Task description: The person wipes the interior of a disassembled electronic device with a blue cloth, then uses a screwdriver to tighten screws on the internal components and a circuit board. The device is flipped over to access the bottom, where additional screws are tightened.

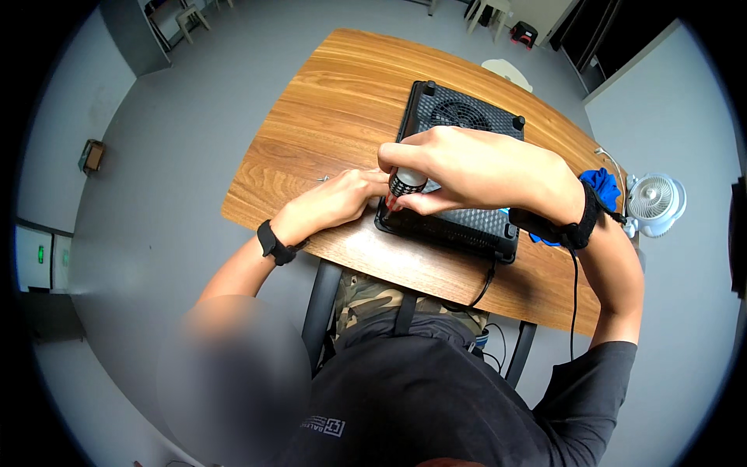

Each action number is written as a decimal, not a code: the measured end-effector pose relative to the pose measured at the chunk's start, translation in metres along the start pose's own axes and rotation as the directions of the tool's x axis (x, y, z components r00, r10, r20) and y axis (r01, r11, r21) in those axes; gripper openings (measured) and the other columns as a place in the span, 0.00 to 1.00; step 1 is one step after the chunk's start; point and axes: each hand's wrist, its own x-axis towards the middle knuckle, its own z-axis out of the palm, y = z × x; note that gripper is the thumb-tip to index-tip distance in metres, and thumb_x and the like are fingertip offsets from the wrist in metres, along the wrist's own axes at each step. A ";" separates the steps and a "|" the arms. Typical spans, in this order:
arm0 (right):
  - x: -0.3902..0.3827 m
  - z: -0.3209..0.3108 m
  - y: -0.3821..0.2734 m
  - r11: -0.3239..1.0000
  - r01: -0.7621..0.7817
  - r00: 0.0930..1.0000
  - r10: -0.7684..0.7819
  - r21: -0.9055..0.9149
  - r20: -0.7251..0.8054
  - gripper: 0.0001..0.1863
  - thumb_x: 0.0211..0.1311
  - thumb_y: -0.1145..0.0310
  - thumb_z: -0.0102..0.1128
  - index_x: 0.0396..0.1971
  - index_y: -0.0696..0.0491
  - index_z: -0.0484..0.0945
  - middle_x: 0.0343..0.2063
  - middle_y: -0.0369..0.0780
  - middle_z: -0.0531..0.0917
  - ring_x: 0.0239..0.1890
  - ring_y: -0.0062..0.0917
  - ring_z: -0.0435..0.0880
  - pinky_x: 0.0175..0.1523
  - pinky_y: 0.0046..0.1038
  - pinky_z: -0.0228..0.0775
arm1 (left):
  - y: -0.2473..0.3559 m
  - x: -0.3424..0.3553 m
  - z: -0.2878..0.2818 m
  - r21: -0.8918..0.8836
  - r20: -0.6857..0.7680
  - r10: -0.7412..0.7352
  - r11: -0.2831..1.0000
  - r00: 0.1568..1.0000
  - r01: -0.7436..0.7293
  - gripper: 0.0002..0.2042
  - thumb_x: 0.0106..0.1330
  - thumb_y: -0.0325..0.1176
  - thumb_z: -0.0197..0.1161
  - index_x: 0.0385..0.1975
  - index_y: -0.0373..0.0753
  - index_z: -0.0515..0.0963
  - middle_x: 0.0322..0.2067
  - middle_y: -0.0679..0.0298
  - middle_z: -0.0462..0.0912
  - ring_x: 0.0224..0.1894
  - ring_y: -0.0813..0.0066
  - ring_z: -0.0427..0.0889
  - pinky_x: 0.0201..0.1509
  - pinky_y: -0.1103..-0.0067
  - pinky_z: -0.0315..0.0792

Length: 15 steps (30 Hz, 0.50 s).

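Note:
A black, flat, boxy appliance [443, 229] lies underside up on the table, with a round fan vent [461, 117] and stubby corner feet. My right hand [475, 163] is closed around a screwdriver [408, 182] with a pale, black-patterned and red handle. It stands tilted over the appliance's near left corner; its tip is hard to make out. Beside that corner lies my left hand [342, 201], fingers stretched toward the appliance's left edge. Its fingertips are partly hidden by my right hand and the screwdriver. Dark straps circle both wrists.
The brown wooden table [299, 117] has a small shiny piece [323, 179] near my left hand. At the right edge sit a blue cloth [601, 185] and a white fan [656, 204]. A black cord [486, 286] hangs over the front edge. A pale stool [507, 74] stands behind the table.

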 end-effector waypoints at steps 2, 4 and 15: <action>0.001 0.001 -0.001 0.999 -0.007 1.000 0.007 -0.032 -0.001 0.19 0.69 0.57 0.65 0.41 0.57 0.70 0.34 0.50 0.82 0.39 0.51 0.83 0.41 0.44 0.75 | 0.002 0.000 -0.001 -0.005 0.008 -0.023 1.000 1.000 0.023 0.14 0.59 0.13 0.53 0.41 0.32 0.81 0.42 0.50 0.85 0.48 0.43 0.82 0.54 0.59 0.78; 0.001 0.002 -0.002 0.998 -0.011 1.000 0.010 -0.057 -0.009 0.20 0.69 0.56 0.65 0.41 0.57 0.70 0.32 0.50 0.82 0.38 0.51 0.83 0.41 0.44 0.76 | 0.001 0.001 0.002 -0.020 -0.017 -0.035 0.999 0.999 0.035 0.13 0.59 0.14 0.53 0.40 0.32 0.81 0.40 0.49 0.85 0.47 0.43 0.83 0.52 0.60 0.78; 0.017 -0.002 -0.010 0.945 -0.065 0.998 0.065 -0.320 -0.011 0.26 0.72 0.46 0.58 0.36 0.59 0.74 0.22 0.50 0.82 0.29 0.49 0.85 0.35 0.42 0.77 | -0.016 -0.003 0.015 -0.125 0.002 -0.225 0.967 0.974 0.224 0.07 0.65 0.22 0.56 0.37 0.32 0.82 0.34 0.45 0.85 0.42 0.41 0.84 0.46 0.58 0.77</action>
